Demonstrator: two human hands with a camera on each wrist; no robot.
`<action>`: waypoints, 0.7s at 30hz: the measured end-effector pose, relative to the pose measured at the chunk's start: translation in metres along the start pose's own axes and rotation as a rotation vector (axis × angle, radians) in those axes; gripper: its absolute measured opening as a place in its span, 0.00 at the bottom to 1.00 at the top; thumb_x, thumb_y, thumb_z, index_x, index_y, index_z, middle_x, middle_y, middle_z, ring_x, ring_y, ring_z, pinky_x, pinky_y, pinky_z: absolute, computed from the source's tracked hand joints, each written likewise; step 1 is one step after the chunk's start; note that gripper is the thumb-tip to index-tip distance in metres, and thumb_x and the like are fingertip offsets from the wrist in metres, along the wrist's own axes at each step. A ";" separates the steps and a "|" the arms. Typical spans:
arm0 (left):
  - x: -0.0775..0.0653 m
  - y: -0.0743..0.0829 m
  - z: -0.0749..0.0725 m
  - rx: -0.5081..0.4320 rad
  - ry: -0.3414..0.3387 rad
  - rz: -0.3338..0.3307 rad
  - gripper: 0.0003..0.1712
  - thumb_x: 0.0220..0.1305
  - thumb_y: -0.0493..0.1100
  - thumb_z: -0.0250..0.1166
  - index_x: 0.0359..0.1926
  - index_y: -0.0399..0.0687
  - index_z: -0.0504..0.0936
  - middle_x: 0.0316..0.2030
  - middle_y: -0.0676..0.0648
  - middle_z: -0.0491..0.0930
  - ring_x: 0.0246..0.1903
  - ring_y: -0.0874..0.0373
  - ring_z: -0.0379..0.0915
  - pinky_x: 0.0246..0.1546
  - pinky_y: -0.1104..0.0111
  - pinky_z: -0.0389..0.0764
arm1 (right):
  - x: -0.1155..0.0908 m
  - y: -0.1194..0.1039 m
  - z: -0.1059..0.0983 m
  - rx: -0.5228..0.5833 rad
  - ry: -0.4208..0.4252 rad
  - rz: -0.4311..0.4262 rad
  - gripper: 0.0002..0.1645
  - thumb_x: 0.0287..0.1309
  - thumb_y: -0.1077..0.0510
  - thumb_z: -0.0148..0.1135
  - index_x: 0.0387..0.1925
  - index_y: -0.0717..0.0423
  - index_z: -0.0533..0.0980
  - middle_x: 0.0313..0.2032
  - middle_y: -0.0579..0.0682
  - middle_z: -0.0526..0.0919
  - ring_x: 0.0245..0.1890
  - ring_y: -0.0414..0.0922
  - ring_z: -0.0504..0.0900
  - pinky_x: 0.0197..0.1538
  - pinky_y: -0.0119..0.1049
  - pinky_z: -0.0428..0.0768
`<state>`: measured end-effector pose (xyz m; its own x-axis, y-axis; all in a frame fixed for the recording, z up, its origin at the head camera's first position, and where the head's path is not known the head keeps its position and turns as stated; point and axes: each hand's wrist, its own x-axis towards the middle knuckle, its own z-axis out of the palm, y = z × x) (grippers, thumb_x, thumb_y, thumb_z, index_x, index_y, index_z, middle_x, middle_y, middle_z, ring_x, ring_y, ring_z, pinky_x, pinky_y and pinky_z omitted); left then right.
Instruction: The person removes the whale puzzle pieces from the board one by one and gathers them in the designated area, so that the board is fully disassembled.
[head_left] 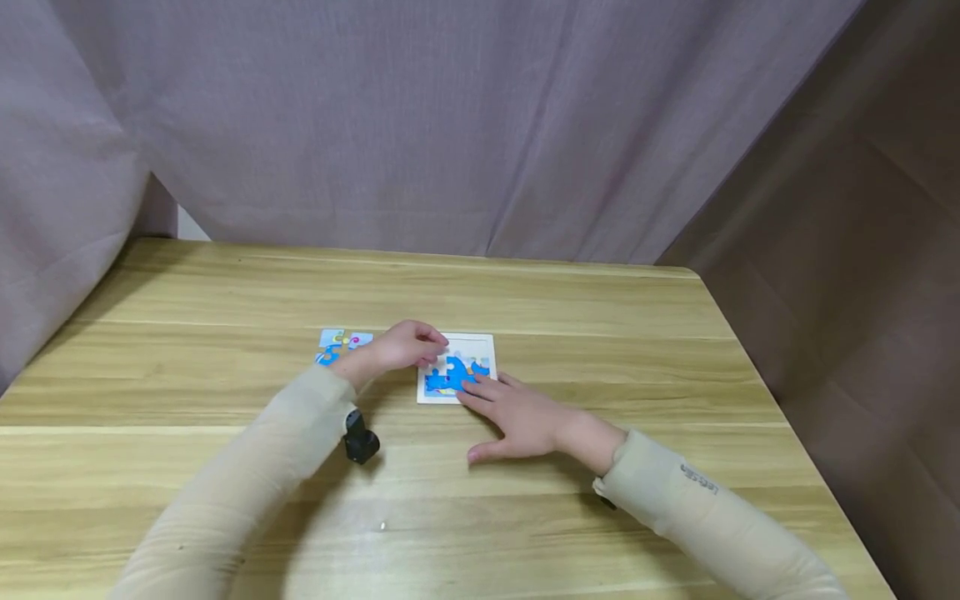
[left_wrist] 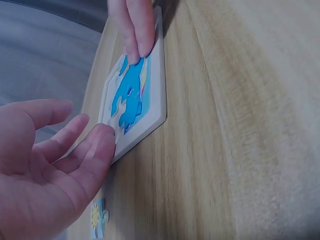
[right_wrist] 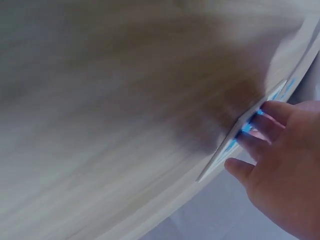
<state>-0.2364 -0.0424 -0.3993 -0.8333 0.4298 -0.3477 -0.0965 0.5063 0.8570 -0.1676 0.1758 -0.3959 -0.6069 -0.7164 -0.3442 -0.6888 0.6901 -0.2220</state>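
Observation:
A white-framed jigsaw puzzle tray point(head_left: 456, 400) lies flat on the table, partly filled with blue pieces point(head_left: 454, 372) that show part of a blue animal. My left hand point(head_left: 408, 344) hovers at the tray's left edge with fingers loosely bent. Nothing shows between its thumb and fingers in the left wrist view, where the fingertips point(left_wrist: 106, 131) overlap the tray's near edge. From the right, my right hand point(head_left: 525, 417) reaches in with fingers extended. Its fingertips rest on the pieces at the tray's lower right, and its thumb is spread away over the table.
Left of the tray, loose jigsaw pieces point(head_left: 335, 337) lie grouped on the wooden table point(head_left: 480, 517), partly hidden behind my left wrist. A black wrist camera point(head_left: 362, 437) hangs under the left sleeve. Grey curtain point(head_left: 375, 125) closes off the table's far side, and brown cloth hangs at right.

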 end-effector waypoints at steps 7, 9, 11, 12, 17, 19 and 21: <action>0.001 0.002 0.005 0.000 0.003 0.006 0.19 0.67 0.39 0.53 0.53 0.30 0.74 0.43 0.37 0.79 0.37 0.57 0.76 0.43 0.68 0.81 | -0.005 0.005 0.001 0.046 -0.044 0.015 0.53 0.53 0.24 0.48 0.73 0.44 0.47 0.73 0.43 0.44 0.74 0.45 0.40 0.74 0.50 0.41; 0.001 0.003 0.006 0.005 0.003 0.006 0.19 0.67 0.39 0.53 0.53 0.31 0.74 0.43 0.37 0.79 0.38 0.57 0.76 0.43 0.68 0.81 | -0.006 0.005 0.001 0.049 -0.054 0.013 0.53 0.53 0.24 0.47 0.73 0.43 0.46 0.74 0.42 0.43 0.74 0.44 0.39 0.74 0.49 0.41; 0.001 0.003 0.007 0.015 0.003 0.009 0.19 0.67 0.39 0.53 0.53 0.31 0.74 0.42 0.38 0.79 0.37 0.57 0.76 0.42 0.69 0.81 | -0.006 0.006 0.001 0.049 -0.059 0.011 0.53 0.54 0.25 0.48 0.73 0.43 0.46 0.74 0.42 0.42 0.74 0.44 0.39 0.74 0.49 0.41; 0.001 0.004 0.007 0.020 0.004 0.009 0.19 0.67 0.39 0.53 0.53 0.31 0.74 0.42 0.38 0.79 0.37 0.57 0.76 0.42 0.69 0.81 | -0.006 0.006 0.001 0.052 -0.060 0.009 0.52 0.54 0.25 0.48 0.73 0.43 0.46 0.74 0.42 0.42 0.74 0.44 0.39 0.74 0.49 0.41; 0.002 0.005 0.007 0.048 0.001 0.009 0.19 0.67 0.40 0.53 0.53 0.32 0.75 0.39 0.40 0.79 0.35 0.58 0.75 0.40 0.70 0.81 | -0.007 0.006 0.000 0.054 -0.057 0.002 0.52 0.55 0.26 0.49 0.73 0.44 0.46 0.74 0.43 0.43 0.74 0.44 0.39 0.74 0.49 0.41; 0.003 0.006 0.007 0.066 -0.001 0.009 0.19 0.67 0.41 0.53 0.53 0.32 0.75 0.38 0.41 0.79 0.34 0.59 0.75 0.40 0.70 0.80 | -0.007 0.006 0.000 0.051 -0.060 0.003 0.52 0.55 0.26 0.48 0.73 0.44 0.46 0.74 0.43 0.42 0.74 0.44 0.38 0.74 0.49 0.41; 0.003 0.007 0.007 0.080 -0.001 0.007 0.19 0.68 0.41 0.53 0.53 0.33 0.75 0.36 0.43 0.78 0.32 0.60 0.74 0.39 0.71 0.80 | -0.007 0.007 0.001 0.045 -0.063 0.005 0.52 0.54 0.25 0.47 0.73 0.43 0.45 0.74 0.42 0.42 0.74 0.44 0.38 0.74 0.49 0.41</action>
<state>-0.2358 -0.0324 -0.3973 -0.8330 0.4345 -0.3426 -0.0471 0.5613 0.8263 -0.1679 0.1851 -0.3957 -0.5829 -0.7063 -0.4016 -0.6666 0.6983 -0.2607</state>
